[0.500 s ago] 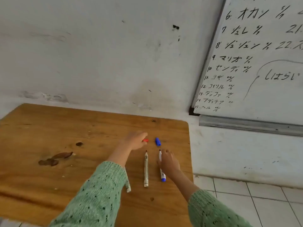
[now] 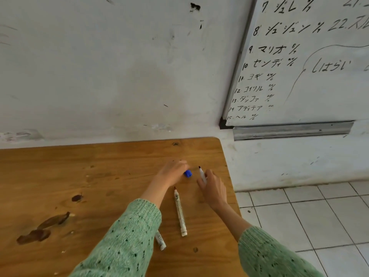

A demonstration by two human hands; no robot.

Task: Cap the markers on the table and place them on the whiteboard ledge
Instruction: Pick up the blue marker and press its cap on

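My left hand (image 2: 172, 173) rests on the wooden table (image 2: 99, 176), its fingertips pinching a blue cap (image 2: 187, 173). Just to the right, my right hand (image 2: 212, 189) grips an uncapped white marker (image 2: 202, 173) with its dark tip pointing up and away. Another uncapped white marker (image 2: 180, 212) lies on the table between my forearms, tip pointing away. A third marker's end (image 2: 161, 240) pokes out from under my left sleeve. The metal whiteboard ledge (image 2: 291, 131) runs along the wall to the upper right, with nothing on it. No red cap shows.
The whiteboard (image 2: 309, 62) with black writing hangs above the ledge. The table's right edge ends short of the ledge, with white floor tiles (image 2: 309, 216) below. Dark stains (image 2: 44, 228) mark the table's left side.
My left hand left the red cap's spot and now pinches the blue cap. My right hand has picked its marker up off the table. The red cap is out of sight.
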